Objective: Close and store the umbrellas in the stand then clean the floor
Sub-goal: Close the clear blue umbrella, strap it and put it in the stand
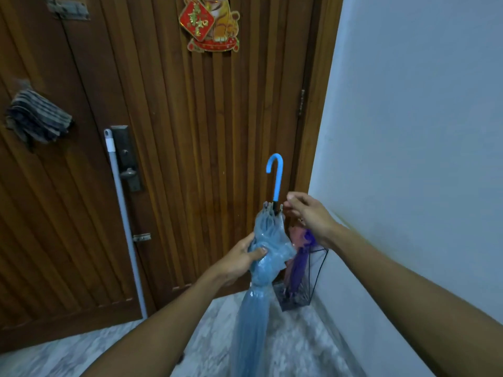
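A folded light-blue umbrella (pixel 261 284) with a bright blue hooked handle stands upright in front of me. My left hand (pixel 241 258) grips its bunched canopy at mid-height. My right hand (pixel 307 213) pinches something small at the rib tips just below the handle. Behind it, a black wire umbrella stand (pixel 318 278) sits in the corner by the wall. A purple umbrella (pixel 298 265) and a pink one (pixel 295 232) are inside the stand, partly hidden by the blue canopy and my right hand.
A white mop pole (pixel 123 221) leans against the wooden door (pixel 190 131) by the lock. A striped cloth (pixel 38 118) hangs on the door at left. A pale wall (pixel 408 131) closes the right side. Marble floor (pixel 299 344) lies below.
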